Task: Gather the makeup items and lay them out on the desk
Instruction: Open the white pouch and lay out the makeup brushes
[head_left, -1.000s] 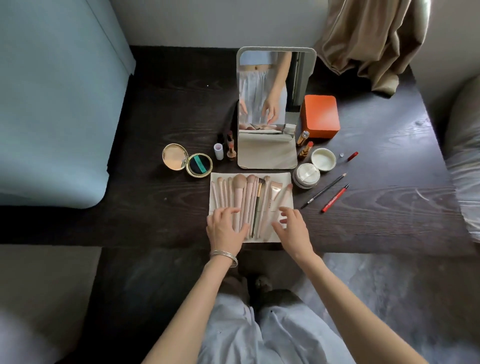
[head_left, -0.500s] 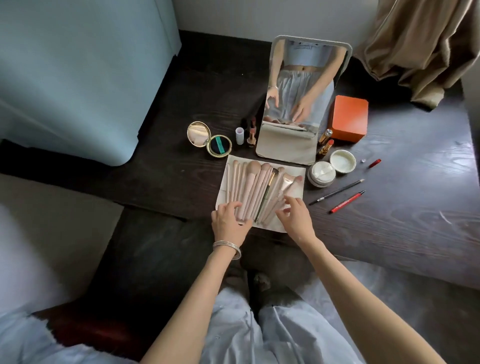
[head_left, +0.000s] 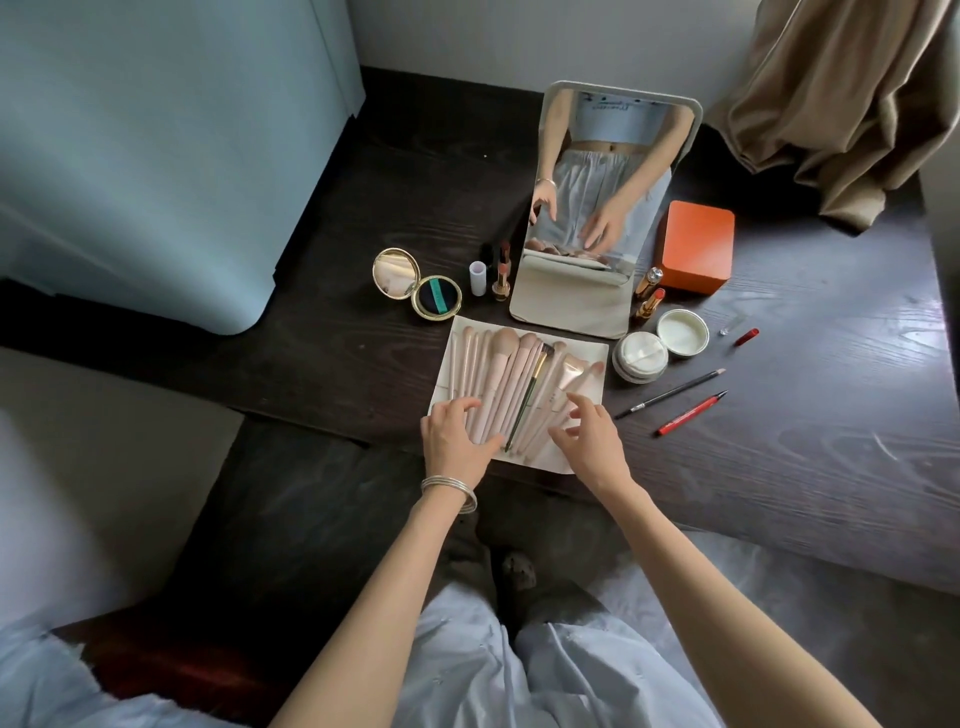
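Both hands, left hand (head_left: 454, 439) and right hand (head_left: 589, 441), rested spread-fingered on the makeup brushes (head_left: 511, 384), apparently to align them on the cream mat (head_left: 592, 353).

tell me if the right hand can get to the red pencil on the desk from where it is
Probably yes. The right hand hovers open over the brush set, and the red pencil lies just to its right on bare desk, with nothing between them. The black pencil lies just beyond.
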